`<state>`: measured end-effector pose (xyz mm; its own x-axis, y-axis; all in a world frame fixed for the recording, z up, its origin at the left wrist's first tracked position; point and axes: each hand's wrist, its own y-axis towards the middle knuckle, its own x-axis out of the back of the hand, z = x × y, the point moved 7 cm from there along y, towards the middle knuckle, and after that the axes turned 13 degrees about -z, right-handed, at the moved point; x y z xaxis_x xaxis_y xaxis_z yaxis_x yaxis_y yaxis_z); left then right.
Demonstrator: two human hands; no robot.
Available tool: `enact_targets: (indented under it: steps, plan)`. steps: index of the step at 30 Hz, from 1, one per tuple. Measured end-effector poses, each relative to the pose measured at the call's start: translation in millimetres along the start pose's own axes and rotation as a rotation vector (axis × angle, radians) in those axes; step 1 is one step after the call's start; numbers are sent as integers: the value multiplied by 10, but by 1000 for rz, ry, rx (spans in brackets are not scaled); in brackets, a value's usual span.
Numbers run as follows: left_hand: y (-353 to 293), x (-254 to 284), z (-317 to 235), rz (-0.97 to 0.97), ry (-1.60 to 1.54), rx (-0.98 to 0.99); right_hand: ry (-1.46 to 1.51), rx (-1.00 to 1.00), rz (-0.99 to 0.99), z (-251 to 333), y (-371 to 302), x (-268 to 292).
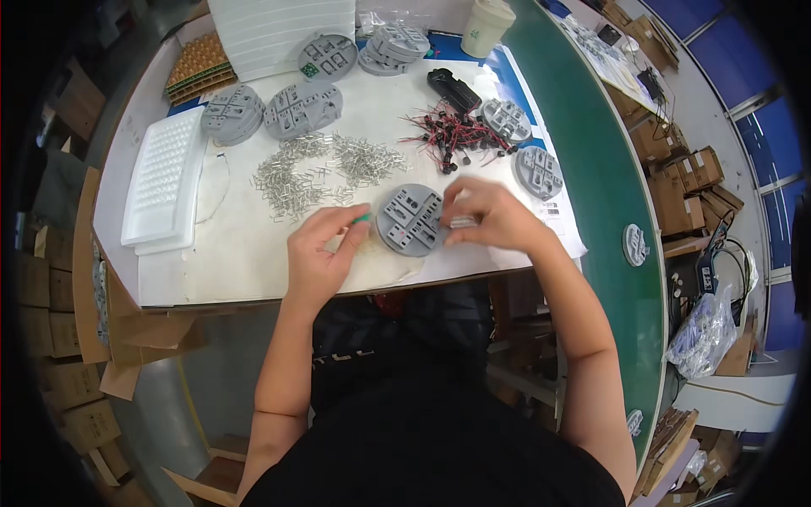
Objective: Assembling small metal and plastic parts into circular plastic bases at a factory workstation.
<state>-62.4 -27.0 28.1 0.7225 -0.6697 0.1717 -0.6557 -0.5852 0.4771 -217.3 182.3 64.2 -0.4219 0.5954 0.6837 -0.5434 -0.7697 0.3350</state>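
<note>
A round grey plate (410, 220) with slots and small inserted parts lies near the table's front edge, between my hands. To its left, my left hand (323, 251) pinches a small green piece (362, 218) between thumb and forefinger; its exact kind is too small to make out. At the plate's right rim is my right hand (492, 215), with curled fingers smeared by motion. Something pale shows between its thumb and fingers, but I cannot tell what it is. Beyond the plate lie a heap of bent metal pins (317, 173) and a tangle of small black parts with red wires (452, 135).
More round grey plates (304, 108) stand in stacks at the back. A white plastic tray (165, 177) sits at the left, and a black case (454, 90) and pale bucket (488, 27) at the back right. A green conveyor belt (604, 194) carrying similar plates borders the table's right side.
</note>
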Motion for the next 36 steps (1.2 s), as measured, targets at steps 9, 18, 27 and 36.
enact_targets:
  steps: [9,18,27,36]
  plan:
    - [-35,-459,-253,303,146,-343,-324,-59,22,-461,884,-464]
    - [-214,-435,-246,275,314,-263,-340,-215,22,-511,788,-516]
    - [-252,-387,-149,212,284,-220,-154,-318,-265,-250,470,-208]
    - [-251,-380,-146,201,259,-226,24,-687,-169,-130,107,-308]
